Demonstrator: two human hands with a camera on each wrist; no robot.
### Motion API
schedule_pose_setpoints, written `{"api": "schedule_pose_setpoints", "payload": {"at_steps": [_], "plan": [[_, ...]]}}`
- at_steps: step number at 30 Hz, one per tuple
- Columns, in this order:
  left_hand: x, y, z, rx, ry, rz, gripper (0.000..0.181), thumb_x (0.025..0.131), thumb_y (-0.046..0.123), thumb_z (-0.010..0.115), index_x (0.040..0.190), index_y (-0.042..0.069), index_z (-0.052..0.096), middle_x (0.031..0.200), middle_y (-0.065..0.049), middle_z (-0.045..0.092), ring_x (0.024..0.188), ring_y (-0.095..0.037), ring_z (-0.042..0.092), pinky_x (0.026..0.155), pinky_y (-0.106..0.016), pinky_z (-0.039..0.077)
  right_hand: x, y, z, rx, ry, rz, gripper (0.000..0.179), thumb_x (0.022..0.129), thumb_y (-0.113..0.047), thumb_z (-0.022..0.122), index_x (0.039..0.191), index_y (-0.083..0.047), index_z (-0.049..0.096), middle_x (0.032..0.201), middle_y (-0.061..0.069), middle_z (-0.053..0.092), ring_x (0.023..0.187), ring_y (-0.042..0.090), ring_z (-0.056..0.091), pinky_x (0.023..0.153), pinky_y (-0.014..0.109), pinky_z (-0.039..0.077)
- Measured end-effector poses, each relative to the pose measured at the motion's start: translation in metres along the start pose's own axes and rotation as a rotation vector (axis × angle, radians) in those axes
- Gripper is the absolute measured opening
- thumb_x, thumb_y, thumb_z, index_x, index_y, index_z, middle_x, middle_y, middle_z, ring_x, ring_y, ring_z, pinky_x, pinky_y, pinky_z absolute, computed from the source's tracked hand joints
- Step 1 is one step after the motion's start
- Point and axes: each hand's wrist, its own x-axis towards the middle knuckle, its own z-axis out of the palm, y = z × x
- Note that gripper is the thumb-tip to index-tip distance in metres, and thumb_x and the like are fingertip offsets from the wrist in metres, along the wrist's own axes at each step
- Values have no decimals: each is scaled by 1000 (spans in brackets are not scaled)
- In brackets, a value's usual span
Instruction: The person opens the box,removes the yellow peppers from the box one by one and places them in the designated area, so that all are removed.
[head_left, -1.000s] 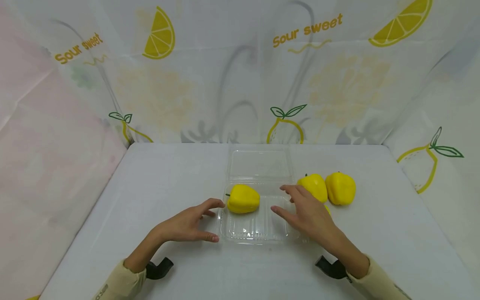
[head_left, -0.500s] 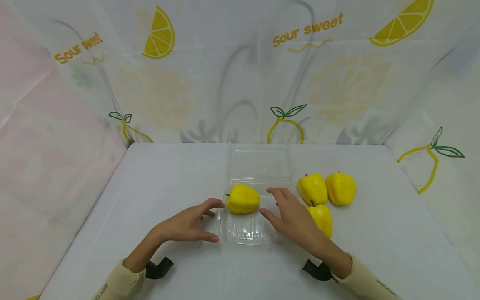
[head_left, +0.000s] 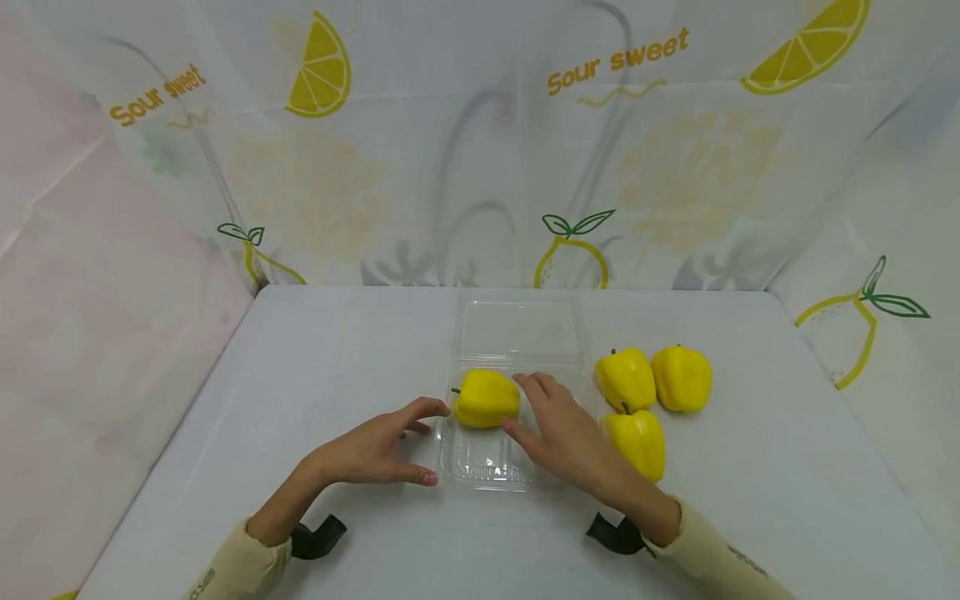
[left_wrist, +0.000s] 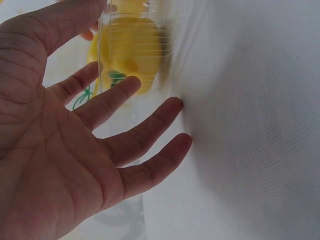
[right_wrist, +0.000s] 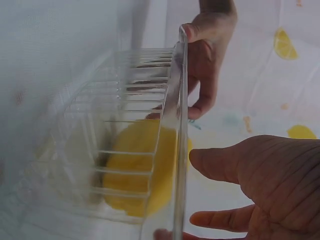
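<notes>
A yellow bell pepper (head_left: pixel 487 398) lies on its side in the left part of a clear plastic clamshell box (head_left: pixel 491 463), its green stem pointing left. The left hand (head_left: pixel 371 448) stands at the box's left edge, its fingers spread and holding nothing; the left wrist view shows its bare palm (left_wrist: pixel 55 165). Over the box, the right hand (head_left: pixel 564 435) has thumb and fingers apart at the pepper's right end. In the right wrist view its thumb (right_wrist: pixel 215 162) reaches close to the pepper (right_wrist: pixel 137 170); whether it touches, I cannot tell.
The box's lid (head_left: pixel 521 327) lies folded back behind it. To the right, beside the right forearm, are three more yellow peppers: a left one (head_left: pixel 626 379), a right one (head_left: pixel 682 379) and a front one (head_left: pixel 637 443). A printed cloth wall (head_left: pixel 420 150) bounds the white table.
The right hand has moved left across the box to the pepper's right end, uncovering the front pepper on the table. The left hand and the pepper in the box have stayed put.
</notes>
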Motion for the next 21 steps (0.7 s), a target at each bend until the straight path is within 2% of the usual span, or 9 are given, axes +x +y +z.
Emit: {"api": "schedule_pose_setpoints", "payload": {"at_steps": [8, 15, 21], "plan": [[-1, 1, -1, 2, 3, -1, 83, 81, 46, 80, 145, 18, 36, 147, 0, 44, 121, -29, 57, 100, -56, 43, 1, -6, 3, 28, -22, -4, 64, 93, -33, 71, 145, -8, 42, 142, 11, 47, 127, 28, 48, 102, 46, 44], [0, 0, -1, -7, -4, 0, 82, 82, 45, 80, 146, 18, 36, 147, -2, 44, 121, -30, 57, 101, -56, 42, 5, -7, 12, 27, -10, -48, 64, 93, -29, 71, 144, -6, 42, 139, 12, 48, 122, 27, 50, 101, 44, 45], [0, 0, -1, -4, -5, 5, 82, 81, 46, 79, 145, 18, 36, 147, -2, 44, 121, -29, 57, 101, -56, 42, 8, -10, 15, 30, 0, -32, 64, 92, -30, 71, 144, -7, 42, 139, 10, 48, 123, 27, 48, 101, 45, 45]]}}
